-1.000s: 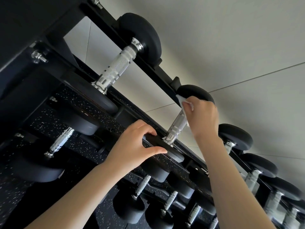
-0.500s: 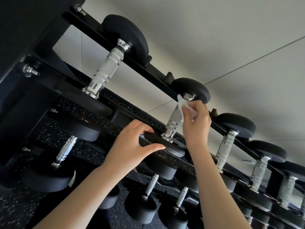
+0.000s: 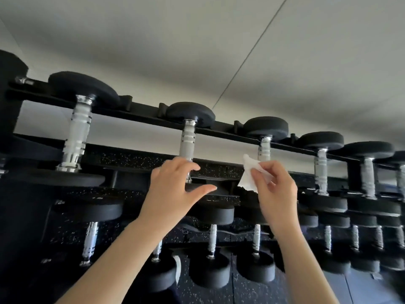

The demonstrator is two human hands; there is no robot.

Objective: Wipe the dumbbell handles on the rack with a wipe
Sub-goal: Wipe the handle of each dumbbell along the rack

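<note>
A black rack (image 3: 228, 132) carries a top row of black dumbbells with knurled silver handles. My right hand (image 3: 274, 189) pinches a white wipe (image 3: 248, 175) in the air, just left of and below the third dumbbell's handle (image 3: 264, 150), not touching it. My left hand (image 3: 175, 189) hovers in a loose C shape at the near head (image 3: 208, 189) of the second dumbbell, whose handle (image 3: 187, 139) stands bare above its fingers. Whether the thumb touches that head I cannot tell.
More dumbbells fill the top row to the left (image 3: 76, 132) and right (image 3: 321, 170), and a lower row (image 3: 210, 270) hangs below my forearms. Black speckled rubber flooring (image 3: 252, 290) shows behind the rack, and a pale wall (image 3: 197, 40) above it.
My right hand has come off the second dumbbell's handle and moved right with the wipe. My left hand has loosened from that dumbbell's near head. The view has swung level and rightward.
</note>
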